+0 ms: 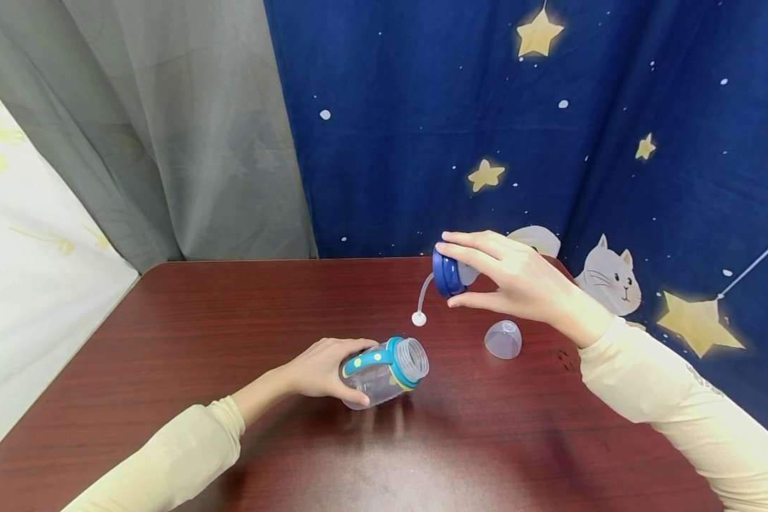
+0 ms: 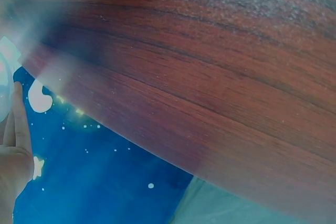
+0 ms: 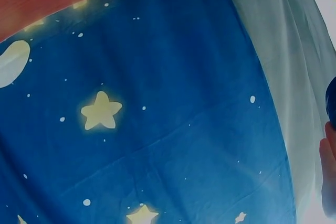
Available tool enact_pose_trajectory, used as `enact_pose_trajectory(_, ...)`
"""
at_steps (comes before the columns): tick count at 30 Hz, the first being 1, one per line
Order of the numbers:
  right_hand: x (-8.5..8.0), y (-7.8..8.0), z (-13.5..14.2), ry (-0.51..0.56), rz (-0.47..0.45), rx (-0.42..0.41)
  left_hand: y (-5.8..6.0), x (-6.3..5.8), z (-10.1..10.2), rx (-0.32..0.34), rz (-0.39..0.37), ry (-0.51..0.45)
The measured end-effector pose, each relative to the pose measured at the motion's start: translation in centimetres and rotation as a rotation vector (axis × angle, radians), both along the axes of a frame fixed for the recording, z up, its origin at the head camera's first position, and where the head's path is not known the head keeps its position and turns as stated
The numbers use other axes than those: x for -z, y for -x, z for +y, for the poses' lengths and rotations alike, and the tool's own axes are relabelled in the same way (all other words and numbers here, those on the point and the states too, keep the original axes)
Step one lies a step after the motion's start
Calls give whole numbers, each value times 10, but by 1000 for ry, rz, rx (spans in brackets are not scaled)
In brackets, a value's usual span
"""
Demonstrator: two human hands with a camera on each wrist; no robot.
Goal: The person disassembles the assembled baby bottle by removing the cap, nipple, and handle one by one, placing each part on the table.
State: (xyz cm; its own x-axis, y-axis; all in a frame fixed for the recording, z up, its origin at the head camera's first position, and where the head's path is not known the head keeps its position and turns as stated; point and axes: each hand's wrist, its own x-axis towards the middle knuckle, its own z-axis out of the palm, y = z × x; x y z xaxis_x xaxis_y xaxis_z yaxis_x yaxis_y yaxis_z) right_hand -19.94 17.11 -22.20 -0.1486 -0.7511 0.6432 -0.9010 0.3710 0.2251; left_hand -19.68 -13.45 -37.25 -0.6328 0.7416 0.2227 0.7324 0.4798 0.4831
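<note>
A clear baby bottle [image 1: 374, 373] with a teal, yellow-dotted handle band is tilted low over the table, its threaded mouth facing right and uncovered. My left hand [image 1: 326, 368] grips it round the base end, thumb at the front. Up and to the right, my right hand [image 1: 512, 274] holds the blue bottle cap [image 1: 446, 274] between thumb and fingers. From the cap's underside a thin straw [image 1: 424, 291] curves down to a white weighted end, apart from the bottle. The left wrist view catches only a sliver of the bottle [image 2: 5, 85] beside the fingers.
On the dark wood table [image 1: 262, 306], a clear dome cover [image 1: 503, 340] rests below the right hand. Behind the table's far edge hang a blue star-patterned curtain [image 1: 409, 142] and a grey curtain [image 1: 217, 142]. A white patterned cloth [image 1: 25, 284] hangs along the left side.
</note>
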Motion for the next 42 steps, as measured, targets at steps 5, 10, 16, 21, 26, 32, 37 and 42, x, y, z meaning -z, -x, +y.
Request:
enact_pose_trajectory(5, -3, 2, 2, 27, 20, 7, 0, 1, -1, -2, 12, 5)
enact_pose_trajectory(10, -6, 5, 2, 55, 35, 1, 0, 1, -1, -8, 21, 6)
enact_pose_trajectory(16, -11, 6, 3, 82, 59, 5, 0, 1, -1, -12, 13, 4)
enact_pose_trajectory(21, -15, 7, 6, 95, 69, 29, 0, 1, -1, -15, -2, 2)
enact_pose_trajectory(26, -18, 7, 9, 114, 57, 33, 0, 2, -1, -5, 15, -2)
enact_pose_trajectory(32, -20, 5, 14, 150, 46, 43, 1, 2, 0, 5, 34, 5)
enact_pose_trajectory(37, -22, 4, 18, 160, 48, 60, 0, 1, 0, -4, 30, 14)
enact_pose_trajectory(42, -24, 4, 24, 135, 76, 78, 0, 0, 1, -4, 23, 16)
